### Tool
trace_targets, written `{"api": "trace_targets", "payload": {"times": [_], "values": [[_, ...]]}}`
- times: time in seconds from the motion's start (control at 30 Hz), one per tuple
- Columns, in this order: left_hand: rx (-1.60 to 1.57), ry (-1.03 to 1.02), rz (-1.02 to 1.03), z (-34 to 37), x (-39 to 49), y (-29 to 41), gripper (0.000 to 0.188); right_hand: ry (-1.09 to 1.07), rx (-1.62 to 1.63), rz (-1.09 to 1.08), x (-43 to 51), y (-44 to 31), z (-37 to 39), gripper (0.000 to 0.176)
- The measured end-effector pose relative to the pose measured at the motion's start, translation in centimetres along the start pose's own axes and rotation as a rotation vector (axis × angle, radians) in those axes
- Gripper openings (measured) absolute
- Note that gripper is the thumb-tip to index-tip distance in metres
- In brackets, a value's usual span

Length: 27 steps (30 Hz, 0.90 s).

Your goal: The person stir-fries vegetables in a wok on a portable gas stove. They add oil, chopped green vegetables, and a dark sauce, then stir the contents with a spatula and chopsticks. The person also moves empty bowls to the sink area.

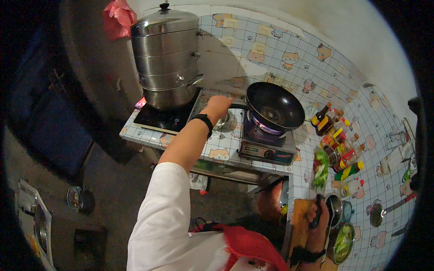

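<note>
My left hand [218, 106] reaches forward and grips the dark handle of a black wok [274, 105]. The wok tilts towards the right over a portable gas stove [268, 152], where a bluish-violet flame burns underneath. At the lower right, my right hand [318, 216] is closed around the black handle of a knife [315, 213]. Chopped green vegetables [320, 169] lie along its blade, which they mostly cover; both are blurred. That hand is above a wooden cutting board [300, 210]. The part of the wok's inside that shows is dark, with a small patch at the bottom.
A tall stacked metal steamer pot [166, 61] stands on an induction cooktop [156, 120] at the left. Several sauce bottles [339, 139] line the tiled-pattern wall. Metal bowls [334, 206] and a bowl of green vegetables [342, 242] sit beside the board. A ladle [376, 215] hangs at right.
</note>
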State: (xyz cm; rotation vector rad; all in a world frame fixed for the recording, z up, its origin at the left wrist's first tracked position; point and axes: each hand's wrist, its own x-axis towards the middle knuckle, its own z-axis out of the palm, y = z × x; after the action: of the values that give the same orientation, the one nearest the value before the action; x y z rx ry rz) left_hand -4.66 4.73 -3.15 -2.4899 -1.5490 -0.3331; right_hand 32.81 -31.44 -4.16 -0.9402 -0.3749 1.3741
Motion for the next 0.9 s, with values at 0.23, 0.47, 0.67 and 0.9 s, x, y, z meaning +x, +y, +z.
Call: {"api": "trace_targets", "payload": {"times": [0.23, 0.47, 0.67, 0.9], "values": [[-0.03, 0.054, 0.096, 0.0, -0.2, -0.3, 0.026, -0.057, -0.14, -0.057, 10.8, -4.3, 7.0, 0.021], [0.009, 0.049, 0.081, -0.1, -0.1, -0.3, 0.031, 0.072, -0.815, -0.218, 21.5, -4.8, 14.8, 0.009], [0.063, 0.039, 0.063, 0.3, -0.2, -0.3, 0.029, 0.23, -1.067, -0.406, 24.4, -3.5, 15.7, 0.011], [0.115, 0.239, 0.157, -1.8, -1.3, 1.3, 0.036, -0.004, -0.439, -0.198, 19.7, -3.5, 12.7, 0.013]]}}
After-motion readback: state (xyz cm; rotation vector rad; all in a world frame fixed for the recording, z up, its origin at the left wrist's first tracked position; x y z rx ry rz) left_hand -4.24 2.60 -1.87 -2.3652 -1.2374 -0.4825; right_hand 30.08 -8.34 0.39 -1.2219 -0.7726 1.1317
